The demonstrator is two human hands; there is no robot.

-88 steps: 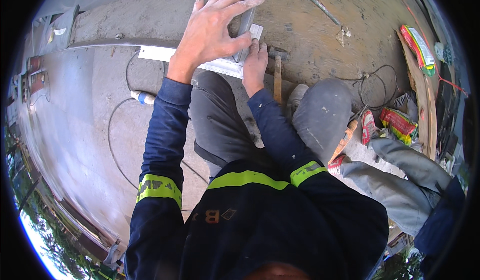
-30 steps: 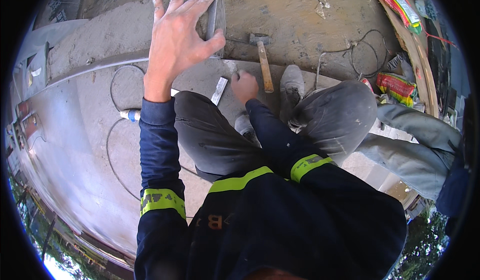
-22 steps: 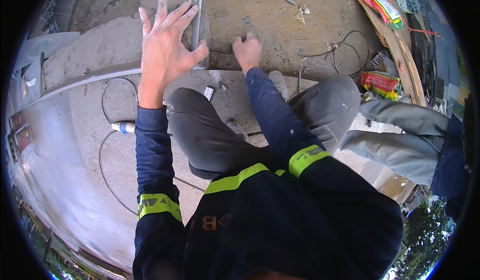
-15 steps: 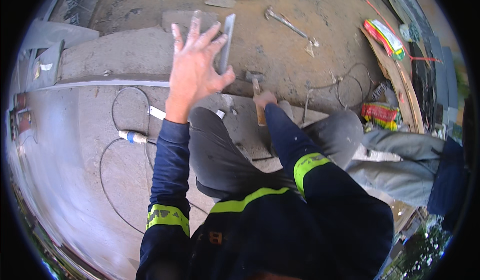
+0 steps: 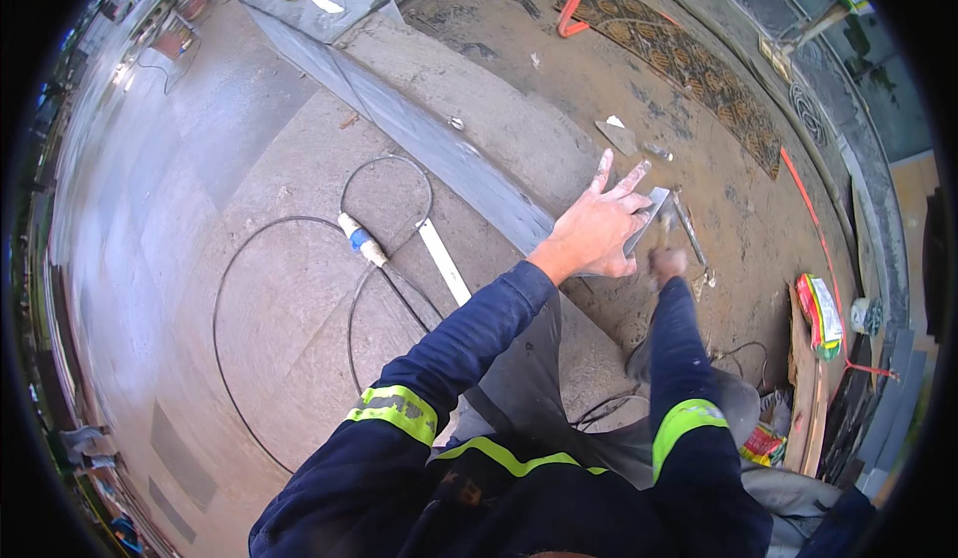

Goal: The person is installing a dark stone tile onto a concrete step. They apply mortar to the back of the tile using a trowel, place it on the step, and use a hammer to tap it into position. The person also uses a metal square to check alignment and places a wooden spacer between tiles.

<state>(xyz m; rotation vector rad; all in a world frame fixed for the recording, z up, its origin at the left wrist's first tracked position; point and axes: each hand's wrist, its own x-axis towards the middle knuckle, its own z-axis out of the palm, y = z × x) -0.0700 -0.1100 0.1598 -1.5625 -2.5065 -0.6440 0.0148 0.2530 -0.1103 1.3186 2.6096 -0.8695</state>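
My left hand [image 5: 596, 229] is held palm down with its fingers spread, beside a flat grey metal-edged strip [image 5: 651, 221]. Whether the fingertips press on that strip, I cannot tell. My right hand [image 5: 667, 265], smeared by motion, grips the handle of a hammer [image 5: 666, 223] just to the right of the strip. The hammer's blurred head points away from me. Close by on the right, a long metal tool [image 5: 689, 227] lies on the dusty ground. Farther off rests a trowel [image 5: 617, 137] with a whitish scrap on its blade.
A black cable with a white-and-blue connector [image 5: 361, 239] loops over the concrete at left, beside a white strip [image 5: 444, 264]. A long grey stone edge [image 5: 399, 124] runs to a slab [image 5: 324, 19]. At right are a red-yellow bag [image 5: 820, 315], planks and a patterned mat [image 5: 689, 69].
The view has turned, so the scene sits farther right and more of the left floor shows. My right hand has brought the hammer nearer my left hand, which stays spread by the strip.
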